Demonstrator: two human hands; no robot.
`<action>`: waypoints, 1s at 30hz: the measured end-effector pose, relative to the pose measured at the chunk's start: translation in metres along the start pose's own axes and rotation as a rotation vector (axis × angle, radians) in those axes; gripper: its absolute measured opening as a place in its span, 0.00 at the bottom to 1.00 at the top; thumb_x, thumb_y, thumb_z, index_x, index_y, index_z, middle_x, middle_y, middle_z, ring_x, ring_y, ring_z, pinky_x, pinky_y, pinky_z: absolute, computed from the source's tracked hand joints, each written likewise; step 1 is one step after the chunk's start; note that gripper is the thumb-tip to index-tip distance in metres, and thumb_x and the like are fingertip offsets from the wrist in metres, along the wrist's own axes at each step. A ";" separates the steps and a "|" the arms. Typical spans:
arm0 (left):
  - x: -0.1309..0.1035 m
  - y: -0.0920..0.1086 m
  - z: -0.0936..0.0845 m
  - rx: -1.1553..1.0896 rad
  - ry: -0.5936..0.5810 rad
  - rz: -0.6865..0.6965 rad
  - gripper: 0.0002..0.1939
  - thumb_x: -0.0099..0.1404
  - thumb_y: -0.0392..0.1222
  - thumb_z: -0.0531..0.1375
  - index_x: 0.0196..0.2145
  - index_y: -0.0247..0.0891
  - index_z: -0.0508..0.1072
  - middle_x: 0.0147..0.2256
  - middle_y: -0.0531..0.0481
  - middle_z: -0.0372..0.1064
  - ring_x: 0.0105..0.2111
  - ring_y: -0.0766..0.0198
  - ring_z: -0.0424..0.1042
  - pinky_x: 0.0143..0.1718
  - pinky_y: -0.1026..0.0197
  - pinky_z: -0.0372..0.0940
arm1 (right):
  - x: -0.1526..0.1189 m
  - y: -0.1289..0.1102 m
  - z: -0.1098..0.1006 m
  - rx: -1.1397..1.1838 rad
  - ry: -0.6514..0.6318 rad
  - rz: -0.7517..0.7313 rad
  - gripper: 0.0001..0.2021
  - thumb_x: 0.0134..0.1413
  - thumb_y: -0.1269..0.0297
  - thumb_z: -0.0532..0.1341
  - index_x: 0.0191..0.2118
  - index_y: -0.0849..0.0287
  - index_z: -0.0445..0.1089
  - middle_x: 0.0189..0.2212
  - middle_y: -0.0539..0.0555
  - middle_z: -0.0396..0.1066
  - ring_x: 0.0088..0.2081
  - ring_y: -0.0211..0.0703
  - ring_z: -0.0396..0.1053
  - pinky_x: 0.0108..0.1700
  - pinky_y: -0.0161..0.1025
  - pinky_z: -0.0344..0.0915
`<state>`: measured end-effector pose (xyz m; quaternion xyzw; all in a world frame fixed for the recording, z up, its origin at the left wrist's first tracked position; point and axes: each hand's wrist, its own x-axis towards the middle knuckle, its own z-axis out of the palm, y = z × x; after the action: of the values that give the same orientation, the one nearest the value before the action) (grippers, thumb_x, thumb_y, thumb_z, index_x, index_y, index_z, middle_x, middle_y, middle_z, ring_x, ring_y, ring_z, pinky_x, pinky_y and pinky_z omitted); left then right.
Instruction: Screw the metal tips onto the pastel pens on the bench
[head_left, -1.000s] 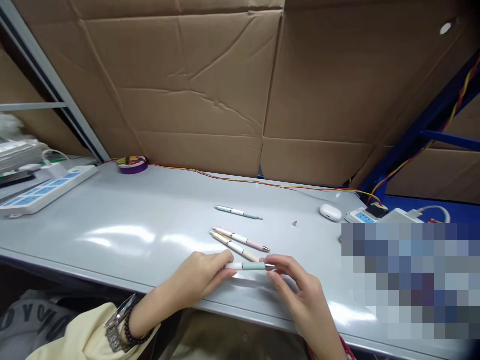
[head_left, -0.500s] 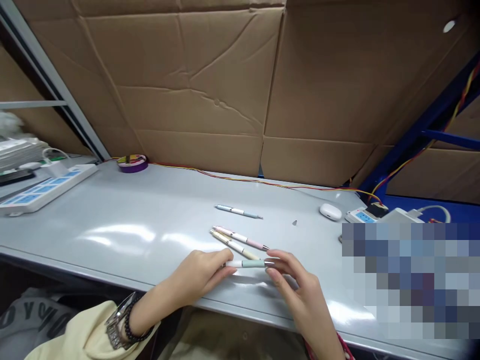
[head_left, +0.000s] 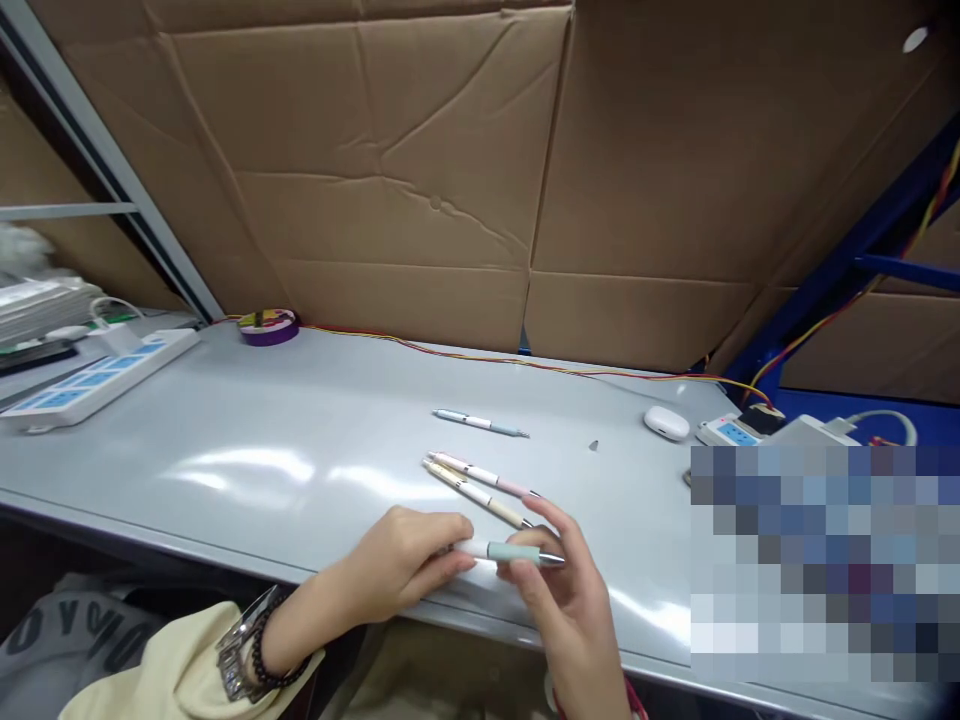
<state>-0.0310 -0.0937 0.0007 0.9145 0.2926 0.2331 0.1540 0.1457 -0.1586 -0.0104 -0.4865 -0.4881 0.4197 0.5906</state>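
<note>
A white and mint-green pen (head_left: 514, 553) is held level near the table's front edge, its silver tip pointing right. My left hand (head_left: 409, 560) pinches its white end between thumb and fingers. The thumb and fingers of my right hand (head_left: 574, 610) close around the green grip, with the index finger raised above it. Just behind lie a cream pen (head_left: 480, 493) and a pink pen (head_left: 484, 474), close together at their left ends. Farther back rests a blue and white pen (head_left: 480, 422). A tiny grey piece (head_left: 593, 445) is to its right.
A white earbud case (head_left: 666, 423) and a power strip (head_left: 731, 430) are at the right. At the left are another power strip (head_left: 105, 378) and a purple tape roll (head_left: 268, 328). Wires run along the cardboard wall (head_left: 375, 200). The lower right is pixelated.
The mint-green pen has moved slightly toward the front edge. My right hand has shifted left along it, from the silver tip to the green grip.
</note>
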 end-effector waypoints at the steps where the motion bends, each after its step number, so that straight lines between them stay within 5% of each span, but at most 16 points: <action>1: -0.001 0.000 0.000 -0.006 0.031 0.030 0.14 0.70 0.45 0.44 0.33 0.38 0.64 0.23 0.55 0.64 0.21 0.69 0.64 0.25 0.69 0.57 | -0.001 0.001 0.005 0.057 -0.013 0.021 0.16 0.53 0.52 0.58 0.44 0.56 0.66 0.30 0.51 0.70 0.29 0.39 0.68 0.34 0.34 0.66; 7: -0.005 -0.003 0.003 -0.037 0.356 0.418 0.12 0.66 0.42 0.49 0.46 0.39 0.63 0.41 0.40 0.66 0.38 0.61 0.70 0.30 0.65 0.66 | 0.004 0.003 0.009 0.245 -0.039 0.098 0.11 0.57 0.55 0.56 0.36 0.57 0.69 0.23 0.48 0.68 0.27 0.36 0.67 0.35 0.32 0.65; 10: -0.005 0.002 0.005 -0.071 0.453 0.461 0.15 0.66 0.47 0.46 0.42 0.37 0.66 0.35 0.42 0.69 0.31 0.62 0.71 0.28 0.65 0.66 | 0.006 0.002 0.007 0.290 -0.091 0.114 0.11 0.57 0.56 0.57 0.36 0.58 0.69 0.23 0.48 0.68 0.27 0.36 0.68 0.35 0.32 0.65; 15: 0.001 0.010 0.008 -0.024 0.422 0.472 0.18 0.65 0.49 0.45 0.34 0.36 0.68 0.26 0.47 0.66 0.20 0.67 0.66 0.20 0.65 0.60 | 0.007 0.004 0.006 0.298 -0.164 0.141 0.10 0.56 0.57 0.58 0.37 0.58 0.70 0.24 0.49 0.70 0.28 0.36 0.68 0.35 0.32 0.66; 23: 0.003 0.011 0.009 0.026 0.376 0.492 0.23 0.65 0.53 0.41 0.30 0.36 0.69 0.25 0.47 0.64 0.18 0.68 0.61 0.17 0.64 0.56 | 0.005 -0.003 0.008 0.255 -0.075 0.152 0.11 0.55 0.55 0.59 0.35 0.59 0.70 0.22 0.49 0.68 0.27 0.36 0.67 0.33 0.32 0.65; 30: 0.001 0.010 0.006 0.128 0.417 0.488 0.20 0.68 0.47 0.41 0.30 0.36 0.67 0.22 0.49 0.63 0.17 0.68 0.62 0.19 0.66 0.58 | 0.004 -0.002 0.010 0.245 -0.103 0.158 0.13 0.52 0.54 0.60 0.33 0.59 0.72 0.23 0.50 0.69 0.27 0.38 0.68 0.33 0.33 0.66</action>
<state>-0.0227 -0.1015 0.0006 0.8979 0.1042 0.4268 -0.0274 0.1362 -0.1529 -0.0076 -0.4255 -0.4232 0.5457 0.5848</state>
